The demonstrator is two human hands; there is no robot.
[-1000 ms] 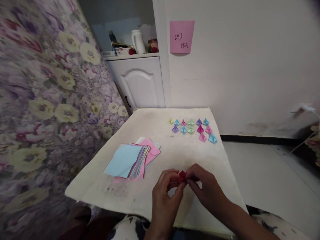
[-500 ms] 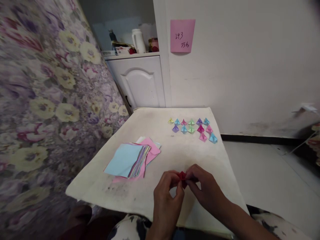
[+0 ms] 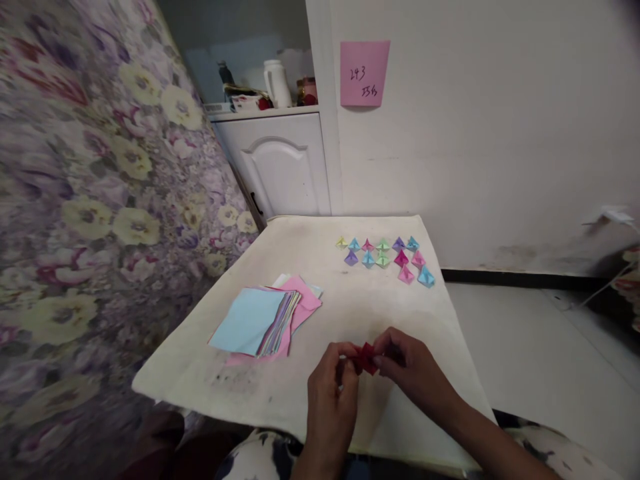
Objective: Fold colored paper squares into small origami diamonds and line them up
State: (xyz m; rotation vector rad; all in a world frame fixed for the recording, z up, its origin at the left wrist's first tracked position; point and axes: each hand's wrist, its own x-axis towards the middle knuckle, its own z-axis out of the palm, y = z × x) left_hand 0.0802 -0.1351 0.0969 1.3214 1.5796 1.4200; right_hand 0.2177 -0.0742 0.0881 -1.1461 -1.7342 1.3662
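A small red piece of folded paper is held between my two hands, just above the near part of the table. My left hand pinches its left side between thumb and fingers. On the other side, my right hand is closed on its right edge with thumb and forefinger. The middle of the paper shows between the fingertips; its outer ends are hidden by them. Farther back lie rows of small folded paper pieces in yellow, blue, pink, green and purple.
A stack of coloured square paper sheets lies left of my hands on the cream-covered table. Behind the table stand a white cabinet and a wall with a pink note. A floral curtain hangs at the left.
The red folded paper now shows wider between my fingertips and looks turned. My left thumb and fingers have drawn closer together, slightly to the left.
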